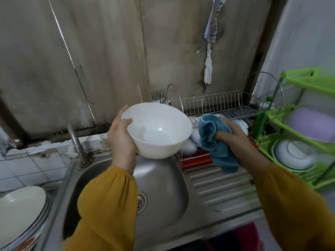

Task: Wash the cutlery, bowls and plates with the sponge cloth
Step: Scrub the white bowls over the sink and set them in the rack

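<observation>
one white bowl hangs tilted over the steel sink, its opening turned toward the camera. the left hand holds it at its nine o'clock, thumb hooked over the rim and fingers under the outside wall. just beside the bowl at three o'clock, the right hand grips one bunched blue sponge cloth; whether cloth and bowl touch cannot be told. one tap stands at the sink's ten o'clock. a stack of plates sits at eight o'clock, too tightly stacked to count. at one o'clock, a wire dish rack carries forks, too blurred to count. a green shelf with three tiers stands at three o'clock.
</observation>
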Available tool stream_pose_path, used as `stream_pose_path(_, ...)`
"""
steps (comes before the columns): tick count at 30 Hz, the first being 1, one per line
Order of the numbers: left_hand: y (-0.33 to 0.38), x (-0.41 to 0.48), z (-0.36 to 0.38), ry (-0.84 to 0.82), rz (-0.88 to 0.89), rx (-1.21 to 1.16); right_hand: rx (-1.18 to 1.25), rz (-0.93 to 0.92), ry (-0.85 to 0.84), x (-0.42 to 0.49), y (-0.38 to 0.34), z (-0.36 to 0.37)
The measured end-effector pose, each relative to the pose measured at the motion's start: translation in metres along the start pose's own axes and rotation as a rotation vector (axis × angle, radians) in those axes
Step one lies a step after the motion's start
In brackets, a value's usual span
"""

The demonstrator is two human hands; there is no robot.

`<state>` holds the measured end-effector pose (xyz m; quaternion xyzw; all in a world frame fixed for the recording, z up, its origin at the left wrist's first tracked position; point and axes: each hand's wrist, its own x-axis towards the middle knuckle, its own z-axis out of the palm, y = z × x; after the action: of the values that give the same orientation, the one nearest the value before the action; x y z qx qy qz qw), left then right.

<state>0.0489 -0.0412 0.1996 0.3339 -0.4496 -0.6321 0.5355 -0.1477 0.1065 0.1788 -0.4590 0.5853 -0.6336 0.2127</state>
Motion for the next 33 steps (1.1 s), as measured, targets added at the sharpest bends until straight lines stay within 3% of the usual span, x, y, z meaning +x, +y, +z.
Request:
stream_pose_path(4,0.002,-0.004,0.046,-0.097,-0.304,0.011,-0.262,-0.196,0.039,-0.01,0.011,-0.041)
stream_pose_path(8,-0.007,-0.005,0.089,-0.27,-0.508,-0.036,-0.904,-0.63,0.032,-0.009,0.016,-0.073)
stream_pose_path(12,-0.022,-0.011,0.131,-0.434,-0.662,-0.012,-1.233,-0.725,0.033,-0.004,0.019,-0.109)
stream_pose_path(15,-0.036,-0.017,0.161,-0.569,-0.637,0.083,-1.224,-0.711,0.094,-0.004,0.015,-0.141)
stream_pose_path(22,-0.05,-0.038,0.233,-0.819,-0.155,0.327,-0.946,-0.548,0.207,-0.007,-0.008,-0.208)
stream_pose_path(27,-0.059,-0.055,0.294,-0.871,0.077,0.316,-0.527,-0.364,0.284,-0.005,-0.038,-0.252)
stream_pose_path(30,-0.068,-0.066,0.332,-0.864,0.183,0.253,-0.514,-0.3,0.328,-0.001,-0.054,-0.282)
stream_pose_path(33,-0.071,-0.07,0.366,-0.845,0.181,0.183,-0.536,-0.241,0.338,0.003,-0.068,-0.309)
